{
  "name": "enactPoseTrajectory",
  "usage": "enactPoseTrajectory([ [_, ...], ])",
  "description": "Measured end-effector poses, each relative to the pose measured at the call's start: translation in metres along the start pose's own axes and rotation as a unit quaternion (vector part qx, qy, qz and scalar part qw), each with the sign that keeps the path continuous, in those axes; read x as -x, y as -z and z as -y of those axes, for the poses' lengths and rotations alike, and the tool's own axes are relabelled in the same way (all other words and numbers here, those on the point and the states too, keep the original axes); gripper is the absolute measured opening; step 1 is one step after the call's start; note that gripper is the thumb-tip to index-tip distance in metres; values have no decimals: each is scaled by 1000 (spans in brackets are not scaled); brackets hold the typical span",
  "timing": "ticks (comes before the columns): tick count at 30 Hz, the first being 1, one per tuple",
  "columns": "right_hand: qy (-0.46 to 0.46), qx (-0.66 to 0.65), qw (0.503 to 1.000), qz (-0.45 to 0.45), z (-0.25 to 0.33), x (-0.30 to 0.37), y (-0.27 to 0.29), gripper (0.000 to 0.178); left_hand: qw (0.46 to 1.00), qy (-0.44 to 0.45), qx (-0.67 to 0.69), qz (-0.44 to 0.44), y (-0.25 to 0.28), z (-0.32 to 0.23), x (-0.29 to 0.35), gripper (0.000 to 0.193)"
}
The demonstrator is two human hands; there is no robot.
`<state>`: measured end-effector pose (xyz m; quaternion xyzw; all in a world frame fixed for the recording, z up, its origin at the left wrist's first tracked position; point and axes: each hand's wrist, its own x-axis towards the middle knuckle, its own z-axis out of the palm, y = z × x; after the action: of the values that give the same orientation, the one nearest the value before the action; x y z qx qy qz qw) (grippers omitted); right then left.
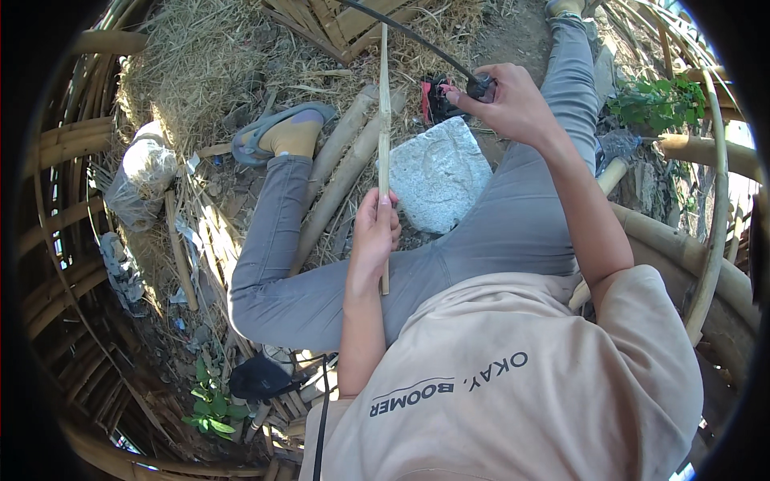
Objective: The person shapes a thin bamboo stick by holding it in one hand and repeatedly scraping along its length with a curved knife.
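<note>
My left hand is closed around the lower part of a long, thin bamboo strip, which stands out lengthwise from my lap. My right hand grips the dark handle end of a long, thin, dark curved tool; it looks like a blade seen edge-on. The tool reaches up and left, past the far end of the strip. A pale, rough stone slab lies between my legs, close to the strip. Just beyond it, beside my right hand, is a red and black item whose kind I cannot make out.
Two bamboo poles lie by my left foot. A woven bamboo piece sits at the top, near dry straw. Left stands a plastic-wrapped bundle; a black cap-like item lies lower. Bamboo rails curve around the right.
</note>
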<state>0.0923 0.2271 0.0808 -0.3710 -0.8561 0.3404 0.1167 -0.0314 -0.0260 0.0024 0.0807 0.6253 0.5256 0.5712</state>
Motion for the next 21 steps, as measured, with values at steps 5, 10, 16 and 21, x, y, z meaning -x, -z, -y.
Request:
enactPoseTrajectory([
  [5, 14, -51, 999, -3, -13, -16, -22, 38, 1000, 9, 18, 12, 6, -18, 3, 25],
  [10, 43, -32, 998, -16, -28, -28, -31, 35, 999, 15, 12, -26, 9, -21, -10, 25],
  [16, 5, -59, 998, 11, -40, -23, -38, 31, 997, -18, -52, -54, 1, -25, -14, 23],
  [21, -11, -77, 996, 32, -44, -17, -49, 29, 993, -9, -92, -73, 3, -23, -20, 24],
])
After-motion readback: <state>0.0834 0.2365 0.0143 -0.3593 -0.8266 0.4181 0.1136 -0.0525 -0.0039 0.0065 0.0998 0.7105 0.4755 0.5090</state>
